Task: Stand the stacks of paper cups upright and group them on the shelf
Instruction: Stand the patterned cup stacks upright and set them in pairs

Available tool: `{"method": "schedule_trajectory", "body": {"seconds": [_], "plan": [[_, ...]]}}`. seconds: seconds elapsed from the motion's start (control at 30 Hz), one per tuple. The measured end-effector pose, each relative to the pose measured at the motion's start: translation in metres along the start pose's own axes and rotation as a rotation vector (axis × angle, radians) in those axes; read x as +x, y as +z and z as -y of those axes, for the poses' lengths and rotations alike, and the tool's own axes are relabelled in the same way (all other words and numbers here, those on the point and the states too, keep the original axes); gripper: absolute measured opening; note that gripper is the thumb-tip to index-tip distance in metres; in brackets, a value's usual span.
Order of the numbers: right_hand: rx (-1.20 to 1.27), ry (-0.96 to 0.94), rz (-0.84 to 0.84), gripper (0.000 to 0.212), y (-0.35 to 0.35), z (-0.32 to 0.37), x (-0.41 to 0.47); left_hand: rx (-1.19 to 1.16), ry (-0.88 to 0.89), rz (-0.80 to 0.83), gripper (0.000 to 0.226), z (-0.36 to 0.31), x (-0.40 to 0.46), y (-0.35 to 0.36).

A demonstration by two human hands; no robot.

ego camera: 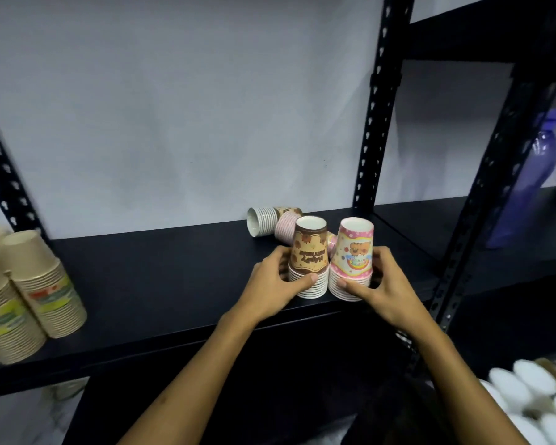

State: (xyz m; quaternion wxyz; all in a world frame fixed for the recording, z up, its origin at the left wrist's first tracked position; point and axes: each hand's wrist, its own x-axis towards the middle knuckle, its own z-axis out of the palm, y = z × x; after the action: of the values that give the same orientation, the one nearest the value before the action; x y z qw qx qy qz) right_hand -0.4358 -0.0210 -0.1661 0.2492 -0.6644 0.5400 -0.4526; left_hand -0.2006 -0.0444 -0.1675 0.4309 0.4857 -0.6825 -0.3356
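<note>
Your left hand (272,285) grips the brown stack (309,258), your right hand (384,285) the pink stack (352,260) — both upright, touching, near the shelf (161,271) front. Behind them, toppled stacks (272,221) remain — stand those next.

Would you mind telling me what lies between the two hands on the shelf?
In the head view: two upright cup stacks, brown and pink, side by side.

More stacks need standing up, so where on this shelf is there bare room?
The shelf is bare between the tan cups at left and the left hand. It is crowded behind the two held stacks, where the tipped-over cups lie.
</note>
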Motion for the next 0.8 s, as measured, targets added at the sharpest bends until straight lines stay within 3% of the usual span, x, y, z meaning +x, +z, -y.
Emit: {"method": "schedule_trajectory", "body": {"seconds": [0.33, 0.6, 0.8], "plan": [[-0.006, 0.108, -0.089, 0.059, -0.071, -0.048, 0.029, 0.13, 0.066, -0.022, 0.065, -0.032, 0.052, 0.092], [-0.02, 0.143, -0.127, 0.064, -0.065, -0.055, 0.049, 0.057, 0.032, -0.02, 0.063, -0.028, 0.077, 0.11], [-0.074, 0.168, -0.133, 0.064, -0.064, -0.059, 0.072, 0.144, 0.072, -0.015, 0.053, -0.026, 0.099, 0.118]]}}
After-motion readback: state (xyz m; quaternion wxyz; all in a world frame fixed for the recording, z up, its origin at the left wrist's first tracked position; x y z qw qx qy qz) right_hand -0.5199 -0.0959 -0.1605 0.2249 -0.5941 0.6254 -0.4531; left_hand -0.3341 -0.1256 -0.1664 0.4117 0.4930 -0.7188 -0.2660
